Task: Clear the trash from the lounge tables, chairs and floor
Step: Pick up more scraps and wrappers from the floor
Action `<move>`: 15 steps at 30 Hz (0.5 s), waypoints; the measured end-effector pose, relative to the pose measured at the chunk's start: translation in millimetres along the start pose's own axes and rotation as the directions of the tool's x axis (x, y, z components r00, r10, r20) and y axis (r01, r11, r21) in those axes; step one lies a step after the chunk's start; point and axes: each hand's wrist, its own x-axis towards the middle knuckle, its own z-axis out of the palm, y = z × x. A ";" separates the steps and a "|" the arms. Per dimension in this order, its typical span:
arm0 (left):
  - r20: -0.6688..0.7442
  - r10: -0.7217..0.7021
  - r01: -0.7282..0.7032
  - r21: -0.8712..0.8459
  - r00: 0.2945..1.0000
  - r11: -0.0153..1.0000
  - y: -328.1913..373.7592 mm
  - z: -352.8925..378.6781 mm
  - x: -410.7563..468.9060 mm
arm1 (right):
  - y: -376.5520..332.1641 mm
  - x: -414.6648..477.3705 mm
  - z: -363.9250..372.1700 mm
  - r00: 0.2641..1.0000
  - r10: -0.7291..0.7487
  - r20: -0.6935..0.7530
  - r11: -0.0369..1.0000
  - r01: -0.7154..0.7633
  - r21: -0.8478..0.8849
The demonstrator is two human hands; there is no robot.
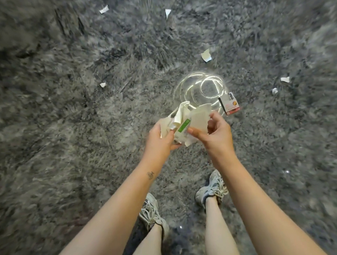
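Left hand (160, 135) grips a wad of paper scraps (180, 120), fingers curled round it so the collected trash stays in one hand. Right hand (217, 131) pinches a pale card piece (199, 117) between thumb and fingers against the wad, probably adding it; blur makes the contact hard to confirm. More loose scraps (206, 55) lie scattered on the grey rug (65, 113). A clear plastic pack (198, 88) with a red label (230, 103) sits just beyond the hands, not yet picked up.
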 end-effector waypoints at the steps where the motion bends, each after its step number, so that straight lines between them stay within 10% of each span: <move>1: -0.005 -0.007 0.007 0.010 1.000 1.000 1.3 10.7 1.9 | -0.4 2.2 -10.3 1.000 -0.001 0.004 1.000 0.001 -0.008; 15: 0.004 0.025 -0.026 0.246 1.000 0.969 27.2 172.0 21.1 | -38.3 41.1 -157.9 0.997 0.044 0.065 0.996 -0.049 0.080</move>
